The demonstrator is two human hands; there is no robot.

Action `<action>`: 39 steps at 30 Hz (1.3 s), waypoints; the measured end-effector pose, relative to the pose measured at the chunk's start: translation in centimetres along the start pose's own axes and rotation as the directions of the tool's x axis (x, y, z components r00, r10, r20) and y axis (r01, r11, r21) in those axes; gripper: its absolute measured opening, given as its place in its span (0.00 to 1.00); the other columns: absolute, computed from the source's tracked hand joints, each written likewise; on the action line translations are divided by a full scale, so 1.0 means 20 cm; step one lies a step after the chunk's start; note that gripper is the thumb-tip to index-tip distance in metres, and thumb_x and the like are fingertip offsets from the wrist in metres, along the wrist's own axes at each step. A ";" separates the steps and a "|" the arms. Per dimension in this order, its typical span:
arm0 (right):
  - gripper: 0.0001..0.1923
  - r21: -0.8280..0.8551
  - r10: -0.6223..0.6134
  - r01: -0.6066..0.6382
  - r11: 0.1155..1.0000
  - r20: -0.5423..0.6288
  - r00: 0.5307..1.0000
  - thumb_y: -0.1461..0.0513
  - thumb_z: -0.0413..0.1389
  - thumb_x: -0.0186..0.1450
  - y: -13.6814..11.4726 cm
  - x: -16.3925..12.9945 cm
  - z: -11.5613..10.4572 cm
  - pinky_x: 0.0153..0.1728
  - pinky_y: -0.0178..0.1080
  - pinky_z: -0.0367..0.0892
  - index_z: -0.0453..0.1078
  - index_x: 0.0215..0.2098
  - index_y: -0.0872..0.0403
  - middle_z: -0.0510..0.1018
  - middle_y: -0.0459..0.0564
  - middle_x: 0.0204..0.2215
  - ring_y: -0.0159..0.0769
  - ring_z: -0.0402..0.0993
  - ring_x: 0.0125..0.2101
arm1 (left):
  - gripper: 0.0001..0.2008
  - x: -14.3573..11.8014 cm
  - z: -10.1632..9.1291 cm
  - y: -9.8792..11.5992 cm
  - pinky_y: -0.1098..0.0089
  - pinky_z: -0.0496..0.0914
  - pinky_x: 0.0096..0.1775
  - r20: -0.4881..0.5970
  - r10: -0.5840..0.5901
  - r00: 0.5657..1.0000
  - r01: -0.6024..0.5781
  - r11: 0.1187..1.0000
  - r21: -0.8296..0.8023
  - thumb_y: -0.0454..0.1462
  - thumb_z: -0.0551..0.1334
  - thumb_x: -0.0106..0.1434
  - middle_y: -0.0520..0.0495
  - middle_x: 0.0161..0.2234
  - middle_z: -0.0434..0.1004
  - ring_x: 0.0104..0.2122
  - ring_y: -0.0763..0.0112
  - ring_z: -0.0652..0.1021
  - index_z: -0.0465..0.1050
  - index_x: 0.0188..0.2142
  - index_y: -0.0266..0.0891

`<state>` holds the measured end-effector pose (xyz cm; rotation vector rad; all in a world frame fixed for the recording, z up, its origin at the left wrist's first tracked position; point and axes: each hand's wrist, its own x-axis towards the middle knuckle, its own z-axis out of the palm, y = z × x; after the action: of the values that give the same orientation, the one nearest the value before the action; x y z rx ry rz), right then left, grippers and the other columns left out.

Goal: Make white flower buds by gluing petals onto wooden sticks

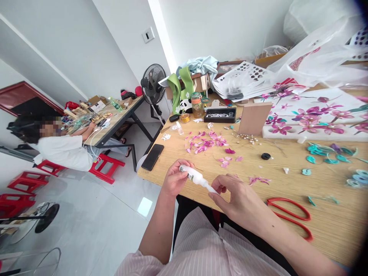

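Close in front of me, my left hand (174,179) wraps round the body of a white squeeze bottle (196,176) with a dark-and-green label. The bottle lies nearly level over the table's front edge, its tapered nozzle pointing right and slightly down. With thumb and fingers, my right hand (234,193) pinches the nozzle's end, which is partly hidden by the fingers. Beyond the hands lie many loose pink petals (205,143) on the wooden table. Red-handled scissors (296,209) rest by my right forearm, their blades hidden under it.
A black phone (153,157) lies near the left corner. Farther back stand a glass jar (197,105), a black tray (220,115) and a white foam block (313,129) bearing pink flowers. Teal pieces (330,160) lie right. Another person (66,151) sits at a table left, past a fan (153,84).
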<state>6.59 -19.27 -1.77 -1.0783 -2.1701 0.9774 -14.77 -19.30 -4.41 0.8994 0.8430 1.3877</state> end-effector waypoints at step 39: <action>0.06 -0.037 -0.039 0.037 0.999 -0.034 0.999 0.57 0.55 0.62 -0.13 0.14 0.06 0.32 0.39 0.63 0.69 0.30 0.49 0.75 0.45 0.27 0.36 0.71 0.30 | 0.12 -0.07 -0.13 -0.15 0.68 0.67 0.39 -0.102 -0.034 0.994 -0.006 0.930 -0.368 0.36 0.72 0.50 0.47 0.37 0.74 0.35 0.70 0.74 0.74 0.34 0.37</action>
<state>2.98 -18.41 -0.16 -1.0589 -2.1794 0.8991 -15.77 -20.57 -8.28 0.5318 0.6358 1.5284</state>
